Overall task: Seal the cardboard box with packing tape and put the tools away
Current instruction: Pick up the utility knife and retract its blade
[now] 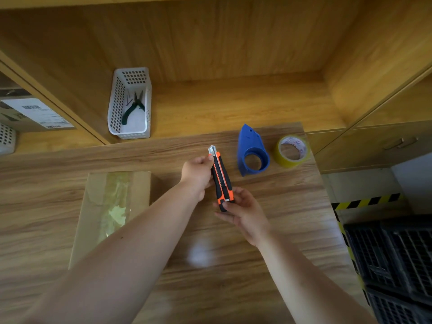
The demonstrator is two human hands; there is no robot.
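Both of my hands hold an orange and black utility knife (222, 178) above the wooden table. My left hand (198, 172) grips its upper part near the short metal blade tip, and my right hand (243, 212) grips the lower end of the handle. A cardboard box (93, 206) with clear tape along its top seam lies on the table at the left, partly hidden by my left forearm. A blue tape dispenser (251, 149) stands just right of the knife, and a roll of yellowish packing tape (293, 151) lies beside it.
A white plastic basket (118, 106) holding black pliers (133, 107) stands on the shelf behind the table. A labelled parcel (35, 113) sits in the left compartment. Black crates (395, 258) and hazard-striped tape (367, 202) are on the floor at the right.
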